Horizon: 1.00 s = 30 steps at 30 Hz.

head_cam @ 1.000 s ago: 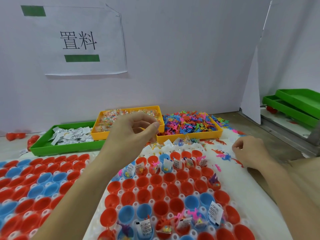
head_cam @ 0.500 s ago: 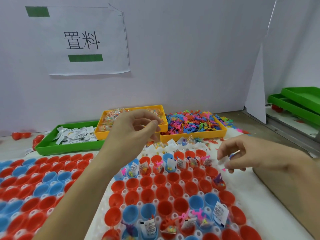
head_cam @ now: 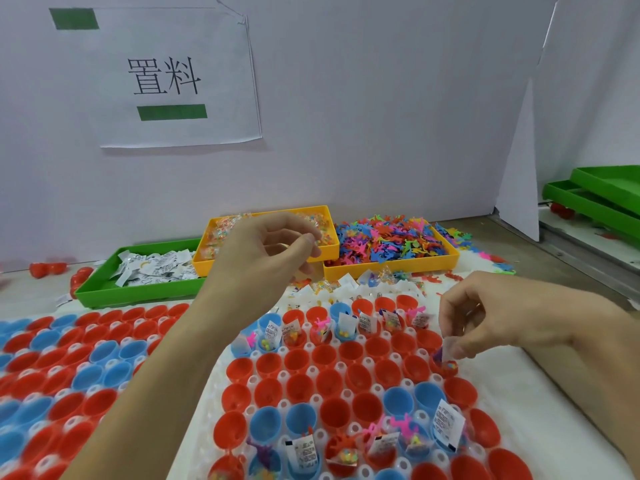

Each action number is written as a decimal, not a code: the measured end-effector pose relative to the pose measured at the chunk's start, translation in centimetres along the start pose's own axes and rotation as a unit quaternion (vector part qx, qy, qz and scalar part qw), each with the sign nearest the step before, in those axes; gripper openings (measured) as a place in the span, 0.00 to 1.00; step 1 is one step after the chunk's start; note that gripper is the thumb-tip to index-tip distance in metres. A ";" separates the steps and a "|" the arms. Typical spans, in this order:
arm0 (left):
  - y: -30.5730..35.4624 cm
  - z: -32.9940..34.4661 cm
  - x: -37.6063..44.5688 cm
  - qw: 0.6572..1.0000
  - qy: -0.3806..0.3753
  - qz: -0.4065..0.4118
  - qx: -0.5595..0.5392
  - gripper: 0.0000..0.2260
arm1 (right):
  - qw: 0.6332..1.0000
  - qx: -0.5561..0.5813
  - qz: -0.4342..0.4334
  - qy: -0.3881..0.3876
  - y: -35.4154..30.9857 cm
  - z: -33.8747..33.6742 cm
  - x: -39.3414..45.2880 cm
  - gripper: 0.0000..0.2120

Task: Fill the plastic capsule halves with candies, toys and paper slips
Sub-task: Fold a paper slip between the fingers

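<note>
Hands: right hand (head_cam: 491, 323) pinches a paper slip (head_cam: 448, 351) into a red capsule half (head_cam: 445, 367) at the tray's (head_cam: 221, 375) right edge; left hand (head_cam: 263, 254) pinches something small, unclear.
Progress: far and near rows filled, middle rows empty.

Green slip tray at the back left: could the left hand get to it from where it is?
Probably yes. The left hand hovers just right of the green slip tray, whose top is open, and nothing stands between them. Its fingers seem to pinch something small, though.

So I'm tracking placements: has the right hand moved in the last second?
Yes. The right hand came in from the scattered toys toward the capsule tray, fingers now over its right-edge red capsule.
</note>
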<state>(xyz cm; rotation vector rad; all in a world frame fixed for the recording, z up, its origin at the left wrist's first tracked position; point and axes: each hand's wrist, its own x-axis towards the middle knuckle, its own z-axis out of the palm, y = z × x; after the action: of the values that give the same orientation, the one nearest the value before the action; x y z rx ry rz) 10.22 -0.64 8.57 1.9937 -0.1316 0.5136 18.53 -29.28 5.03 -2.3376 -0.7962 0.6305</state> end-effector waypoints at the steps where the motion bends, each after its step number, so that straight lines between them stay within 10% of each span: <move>1: 0.0 0.0 0.0 1.000 0.000 0.000 0.001 0.10 | 1.000 0.001 0.001 -0.003 -0.1 0.0 0.0 0.06; 30: -0.1 -0.1 0.1 1.000 -0.001 0.000 0.007 0.10 | 1.000 0.005 0.000 -0.026 -0.3 0.0 -0.2 0.12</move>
<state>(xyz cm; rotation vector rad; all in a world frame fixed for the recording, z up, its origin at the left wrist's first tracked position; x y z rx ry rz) 10.33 -0.46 8.62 2.0079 -0.1283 0.5141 18.31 -29.21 5.27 -2.3210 -0.8150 0.6960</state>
